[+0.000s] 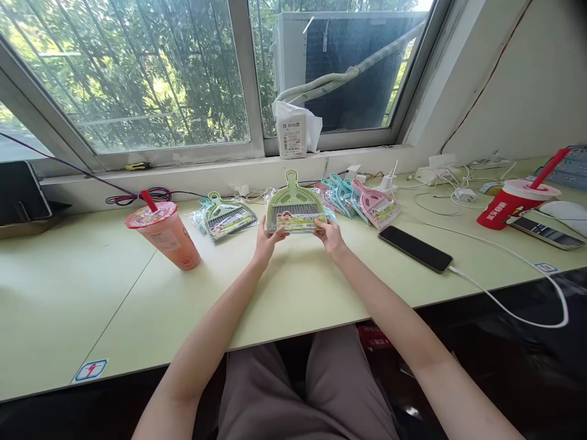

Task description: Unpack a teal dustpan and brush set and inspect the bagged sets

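Observation:
Between my two hands is a green mini dustpan and brush set (296, 201) in clear plastic wrap with a printed label. My left hand (268, 243) grips its lower left corner, thumb on the front. My right hand (331, 237) grips the lower right corner in the same way. The set is tilted up with its handle pointing away from me. To its left on the table lies another wrapped green set (225, 215) with a blue one partly under it. On the right are wrapped blue sets (342, 192) and a pink set (373, 201), overlapping one another.
A pink drink cup (167, 235) with a red straw stands left on the table (293, 293). Right are a black phone (415, 247) on a white cable, a red cup (513, 205) and another phone (545, 229). A white packet (292, 135) sits on the windowsill.

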The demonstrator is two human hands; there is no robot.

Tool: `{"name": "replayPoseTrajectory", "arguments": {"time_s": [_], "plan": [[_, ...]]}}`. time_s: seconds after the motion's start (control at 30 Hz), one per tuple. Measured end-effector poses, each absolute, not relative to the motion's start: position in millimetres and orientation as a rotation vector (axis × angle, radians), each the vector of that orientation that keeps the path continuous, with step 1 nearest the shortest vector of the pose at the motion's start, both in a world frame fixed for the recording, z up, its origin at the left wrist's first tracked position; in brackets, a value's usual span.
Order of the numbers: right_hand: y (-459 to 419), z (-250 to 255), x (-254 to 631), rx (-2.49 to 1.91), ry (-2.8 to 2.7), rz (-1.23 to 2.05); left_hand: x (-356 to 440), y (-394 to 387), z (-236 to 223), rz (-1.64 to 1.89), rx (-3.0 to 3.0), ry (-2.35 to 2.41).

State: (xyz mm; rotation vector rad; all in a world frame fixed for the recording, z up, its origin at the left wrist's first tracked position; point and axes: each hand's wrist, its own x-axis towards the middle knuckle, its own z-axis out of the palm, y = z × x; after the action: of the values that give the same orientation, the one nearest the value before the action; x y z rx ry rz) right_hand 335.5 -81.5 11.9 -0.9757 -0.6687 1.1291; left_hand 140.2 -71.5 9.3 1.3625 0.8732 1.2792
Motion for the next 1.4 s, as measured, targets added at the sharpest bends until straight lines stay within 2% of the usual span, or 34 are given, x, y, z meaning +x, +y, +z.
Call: {"name": "replayPoseTrajectory", "arguments": {"time_s": [0.27,0.47,0.73,0.8,0.9,1.03,1.4], "plan": [[-87.2,17.5,324.8,-1.063,-0.987,1.118,121.8,-54.8,2.3,1.319,1.184,1.082],[-81.9,9.7,326.7,-1.194,-1.105,0.948,128.5,-59.7,3.6,1.338,1.306,1.009],[-68.1,7.2,349.0,-1.193,-1.136,0.931,143.6,-52.9,0.6,1.261,1.403,1.124],[-66.7,6.3,360.3,-1.296,-1.191,0.797,154.7,-48.8,-1.8,1.212,1.581,1.337],[-64.9,2.1,377.0,-1.596,-1.245,0.394,172.9,-40.4,-4.4,1.147,1.882,1.652],[-58.0,-8.3,392.2,-1.831,-1.245,-0.032,189.4,-25.9,-7.6,1.123,2.015,1.763],[-31.5,-31.9,403.6,-1.843,-1.386,0.221,193.8,-4.2,-9.1,1.028,1.815,1.667]]}}
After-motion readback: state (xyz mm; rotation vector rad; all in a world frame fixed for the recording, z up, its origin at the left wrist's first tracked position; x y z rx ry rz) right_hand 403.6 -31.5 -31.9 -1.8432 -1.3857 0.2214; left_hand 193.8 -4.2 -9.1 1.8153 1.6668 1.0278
